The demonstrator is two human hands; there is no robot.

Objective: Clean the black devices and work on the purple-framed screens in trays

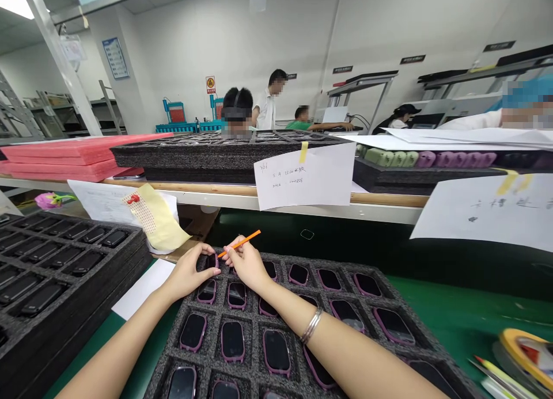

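Note:
At the far left corner of a black foam tray (213, 317), my left hand (195, 268) grips a purple-framed smartwatch case (212, 261) between thumb and fingers. My right hand (246, 263) is closed round a thin orange stick (242, 243), its lower tip at the edge of that watch case. A silver bracelet (311, 325) circles my right wrist. More purple watch cases with dark screens, such as a nearby watch case (237, 295), lie in the tray's compartments. My right forearm covers part of the tray.
Stacked foam trays (129, 266) with black watch cases stand at left. Ahead runs a shelf (216, 193) carrying foam stacks, pink foam (73, 151) and hanging paper notes (305, 180). Tape rolls (525, 353) and pens lie at right on the green table (436, 301). Several people work beyond.

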